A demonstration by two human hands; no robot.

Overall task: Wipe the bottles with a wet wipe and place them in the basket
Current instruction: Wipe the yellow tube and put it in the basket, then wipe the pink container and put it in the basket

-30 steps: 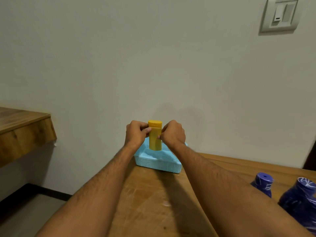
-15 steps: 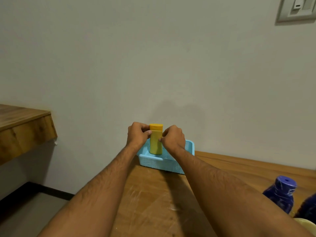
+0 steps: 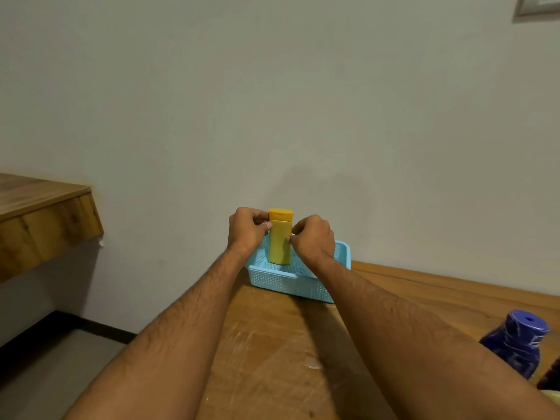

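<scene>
A yellow bottle (image 3: 280,237) with an orange cap stands upright inside the light blue mesh basket (image 3: 288,281) at the far end of the wooden table, against the wall. My left hand (image 3: 247,230) pinches the bottle's left side just under the cap. My right hand (image 3: 312,237) pinches its right side a little lower. The bottle's base sits at or just above the basket floor; I cannot tell if it touches. A dark blue bottle (image 3: 515,344) stands on the table at the right. No wipe is visible.
The wooden table (image 3: 272,344) runs from the wall toward me, with its left edge dropping to the floor. A second wooden surface (image 3: 39,213) juts out at the left. A wall switch (image 3: 536,4) is at the top right corner.
The bottle has sunk lower into the basket, with both hands still on it. The view has shifted left, so the second blue bottle has left the frame.
</scene>
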